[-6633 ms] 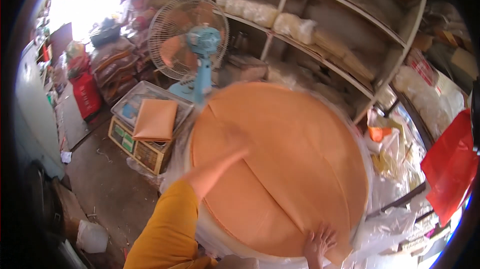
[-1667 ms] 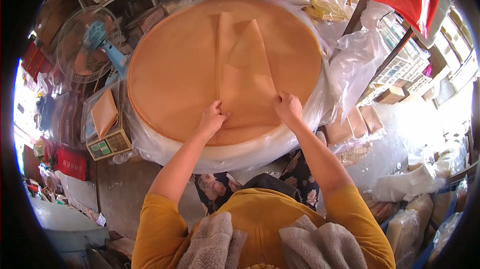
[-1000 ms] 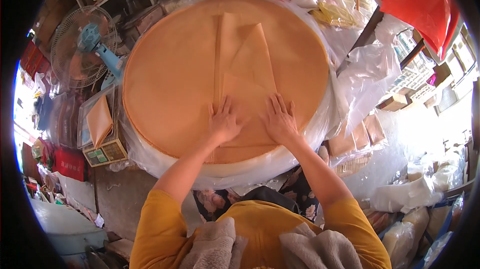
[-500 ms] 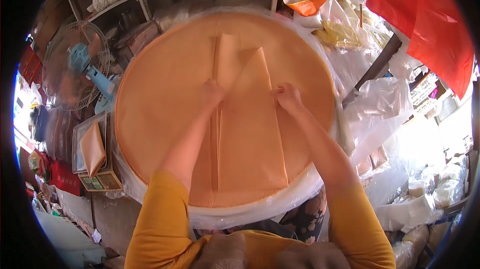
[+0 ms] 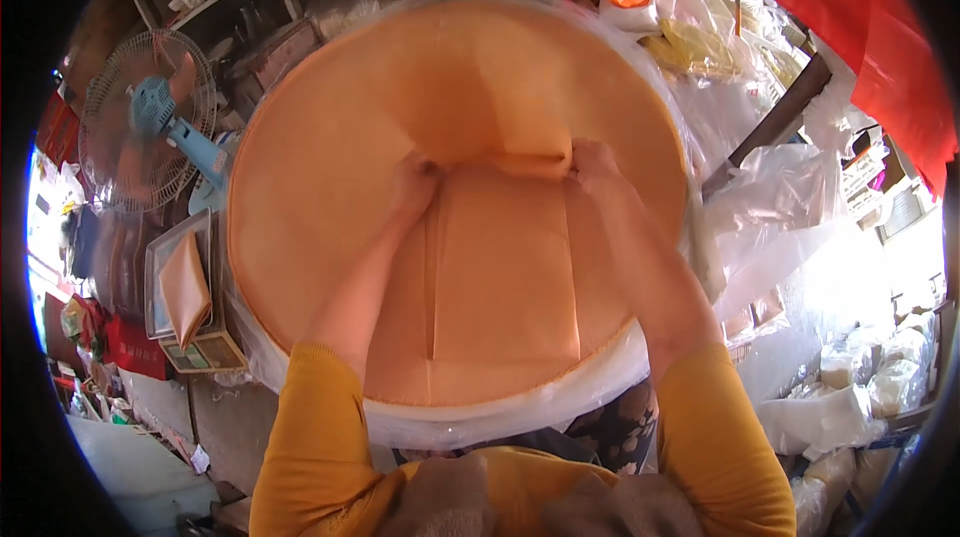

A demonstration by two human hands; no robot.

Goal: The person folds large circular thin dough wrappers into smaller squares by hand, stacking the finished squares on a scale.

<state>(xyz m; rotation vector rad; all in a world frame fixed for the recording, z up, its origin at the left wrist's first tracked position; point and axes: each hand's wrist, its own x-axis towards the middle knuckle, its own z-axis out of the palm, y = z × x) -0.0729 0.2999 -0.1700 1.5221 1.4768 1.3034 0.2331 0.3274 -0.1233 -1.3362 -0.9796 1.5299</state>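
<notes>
A broad round stack of thin orange-brown sheets [image 5: 320, 187], like big crepes, lies in front of me. The top sheet [image 5: 505, 267] is folded into a long strip, and its far part doubles over toward me with a raised crosswise fold. My left hand [image 5: 418, 175] is closed on the left end of that fold. At its right end, my right hand [image 5: 592, 165] pinches the sheet's edge. My fingertips are partly hidden by the sheet and my knuckles.
Clear plastic wrap [image 5: 500, 429] surrounds the stack. A folded sheet [image 5: 185, 289] rests on a tray and box at left, near a blue fan [image 5: 152, 107]. Plastic bags [image 5: 775, 197] crowd the right side, below a hanging red sheet [image 5: 860, 17]. Shelves stand behind.
The far end of the strip, which lay flat with a slanted corner, is now lifted and folded toward me. Both hands grip the crosswise fold's ends; my right hand has moved slightly right and farther away.
</notes>
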